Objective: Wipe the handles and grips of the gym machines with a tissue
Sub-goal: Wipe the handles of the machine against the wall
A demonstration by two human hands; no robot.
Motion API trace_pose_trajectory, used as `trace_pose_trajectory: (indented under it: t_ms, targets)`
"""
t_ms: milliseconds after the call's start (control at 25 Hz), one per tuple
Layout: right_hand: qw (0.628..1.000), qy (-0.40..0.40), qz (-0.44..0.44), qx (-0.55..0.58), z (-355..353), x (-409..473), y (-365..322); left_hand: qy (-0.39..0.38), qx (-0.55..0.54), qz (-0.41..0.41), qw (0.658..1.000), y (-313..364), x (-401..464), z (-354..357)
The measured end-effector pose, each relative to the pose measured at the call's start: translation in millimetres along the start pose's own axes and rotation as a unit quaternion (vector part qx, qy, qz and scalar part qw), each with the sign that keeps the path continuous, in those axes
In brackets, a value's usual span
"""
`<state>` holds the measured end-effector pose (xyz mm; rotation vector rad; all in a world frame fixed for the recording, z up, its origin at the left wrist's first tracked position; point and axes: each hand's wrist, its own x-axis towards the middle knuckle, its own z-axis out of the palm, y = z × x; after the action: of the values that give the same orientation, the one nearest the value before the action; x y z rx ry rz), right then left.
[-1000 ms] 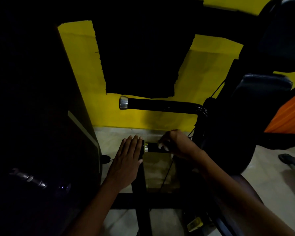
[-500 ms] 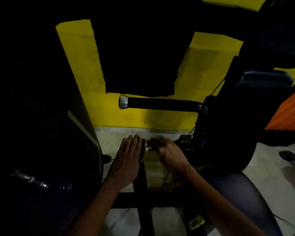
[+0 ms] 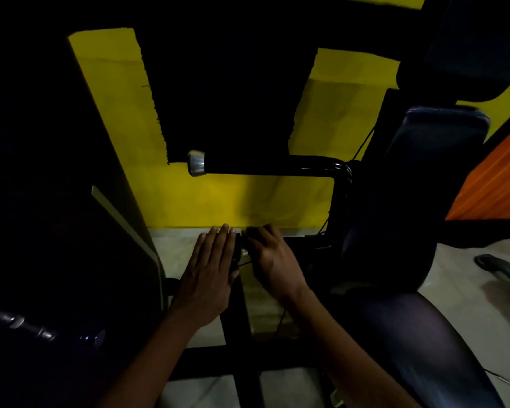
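The scene is dim. An upper handle with a black grip and a chrome end cap juts left from the machine. Below it, my right hand curls round the lower handle, of which only the metal end shows. No tissue can be made out in the dark under my fingers. My left hand lies flat with straight fingers, just left of that handle's end and touching or nearly touching it.
A dark machine panel fills the left. A black frame post runs down between my arms. The padded backrest and seat are on the right, with an orange surface beyond. A yellow wall stands behind.
My right hand has slid left along the lower handle toward its metal end, close to my left hand. My left hand has stayed in place.
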<state>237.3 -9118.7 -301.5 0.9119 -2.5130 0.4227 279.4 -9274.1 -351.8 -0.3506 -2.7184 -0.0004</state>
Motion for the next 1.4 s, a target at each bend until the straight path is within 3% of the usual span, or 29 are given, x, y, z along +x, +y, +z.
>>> trace_pose_trajectory:
  t_ms: [240,440,640,800,1000,1120,1400]
  targets:
    - [0.992,0.072,-0.102,-0.031,7,-34,22,0.025,0.037,0.007,0.999,-2,-2,6]
    - [0.993,0.121,-0.013,-0.004,17,-22,21,0.037,0.04,0.005,0.999,-2,-2,8]
    - [0.994,0.089,-0.066,-0.014,18,-49,22,0.038,0.04,0.002,0.998,-3,-1,6]
    - [0.992,0.125,0.016,-0.004,11,-49,29,0.028,0.023,-0.005,0.999,-1,-1,2]
    - [0.993,0.114,0.015,0.006,5,-52,25,0.015,0.007,-0.013,1.0,1,1,-3]
    - [0.983,0.16,0.092,0.024,-3,-51,33,0.017,-0.003,-0.015,1.0,1,-1,-2]
    - [0.985,0.147,0.092,0.014,-4,-61,31,0.021,-0.021,-0.008,1.0,1,-1,0]
